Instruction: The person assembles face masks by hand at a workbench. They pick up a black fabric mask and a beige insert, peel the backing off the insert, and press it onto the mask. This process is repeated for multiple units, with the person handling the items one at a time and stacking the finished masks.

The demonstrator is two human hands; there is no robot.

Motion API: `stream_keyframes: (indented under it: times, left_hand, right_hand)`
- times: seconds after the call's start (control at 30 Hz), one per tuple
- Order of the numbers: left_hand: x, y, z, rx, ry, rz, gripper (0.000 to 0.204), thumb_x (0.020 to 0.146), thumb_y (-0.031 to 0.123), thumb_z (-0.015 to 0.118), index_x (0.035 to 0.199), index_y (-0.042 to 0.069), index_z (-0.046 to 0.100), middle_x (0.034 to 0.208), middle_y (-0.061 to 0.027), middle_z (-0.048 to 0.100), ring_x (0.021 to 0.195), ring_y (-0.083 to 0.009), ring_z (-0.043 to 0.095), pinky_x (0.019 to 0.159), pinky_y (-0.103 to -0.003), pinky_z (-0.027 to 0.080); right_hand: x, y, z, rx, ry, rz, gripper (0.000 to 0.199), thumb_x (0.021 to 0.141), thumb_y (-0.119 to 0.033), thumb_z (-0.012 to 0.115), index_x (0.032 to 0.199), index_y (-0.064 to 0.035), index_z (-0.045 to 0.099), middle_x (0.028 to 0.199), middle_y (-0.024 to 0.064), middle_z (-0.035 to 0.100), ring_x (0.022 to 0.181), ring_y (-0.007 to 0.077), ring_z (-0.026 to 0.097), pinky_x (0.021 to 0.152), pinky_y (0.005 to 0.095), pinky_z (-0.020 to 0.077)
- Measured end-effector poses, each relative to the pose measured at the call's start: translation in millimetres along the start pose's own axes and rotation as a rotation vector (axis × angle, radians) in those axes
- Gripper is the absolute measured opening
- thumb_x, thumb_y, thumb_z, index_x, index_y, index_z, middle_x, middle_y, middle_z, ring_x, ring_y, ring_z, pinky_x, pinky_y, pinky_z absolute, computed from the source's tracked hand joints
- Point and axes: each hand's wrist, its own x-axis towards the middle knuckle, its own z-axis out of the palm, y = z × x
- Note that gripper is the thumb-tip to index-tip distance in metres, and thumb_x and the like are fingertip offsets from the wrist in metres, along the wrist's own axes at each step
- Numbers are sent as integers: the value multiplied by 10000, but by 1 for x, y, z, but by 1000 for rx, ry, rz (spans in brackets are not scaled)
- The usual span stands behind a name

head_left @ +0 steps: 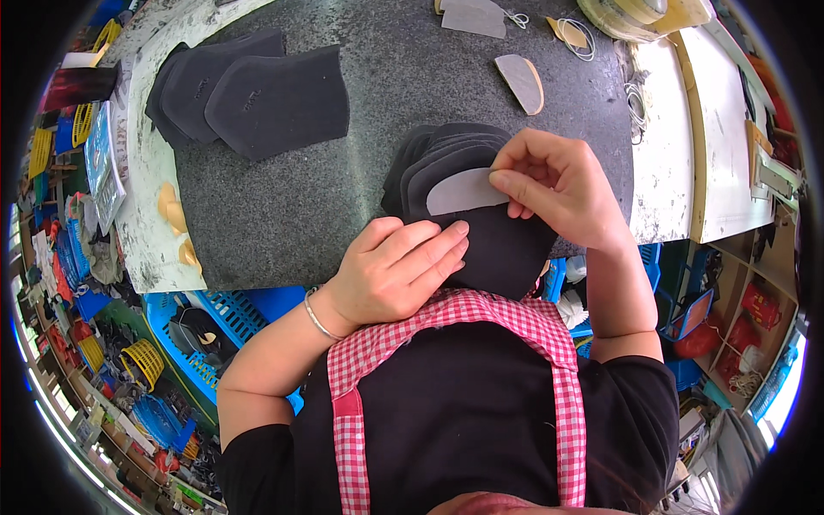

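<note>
A stack of dark, shaped fabric pieces (416, 159) lies near the work surface's front edge. The top piece (502, 236) extends toward my apron, and its near end hangs at the edge. On its far part lies a light grey half-oval piece (463, 190) with a curved far edge. My right hand (554, 184) is closed, pinching the right end of this half-oval between thumb and fingers. My left hand (399, 266) rests on the dark piece just below the half-oval, fingers stretched out and flat, gripping nothing.
More dark pieces (283, 103) overlap at the far left of the speckled work surface (283, 215). Toward the far right lie a grey half-oval with a tan edge (519, 83), a tied grey bundle (474, 17) and looped string (579, 39). Blue baskets (215, 322) stand below the edge.
</note>
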Motion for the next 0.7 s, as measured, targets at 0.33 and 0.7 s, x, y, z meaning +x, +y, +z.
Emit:
stream_keyframes:
  times: [0.33, 0.7]
  left_hand:
    - [9, -2, -7, -72, -29, -81, 267, 817, 162, 841, 1078, 124, 800, 1187, -13, 767, 1172, -261, 696, 854, -384, 539]
    - [3, -137, -88, 387, -545, -434, 755, 839, -7, 683, 1567, 27, 484, 1610, -200, 503, 1513, -354, 454, 1261, -477, 358]
  right_hand:
    - [7, -7, 7, -809, 209, -265, 426, 864, -378, 858, 876, -27, 617, 686, 138, 693, 639, 308, 724, 603, 388, 567]
    - [77, 38, -65, -704, 447, -147, 407, 846, -385, 877, 891, -16, 713, 736, 53, 645, 665, 149, 592, 645, 349, 473]
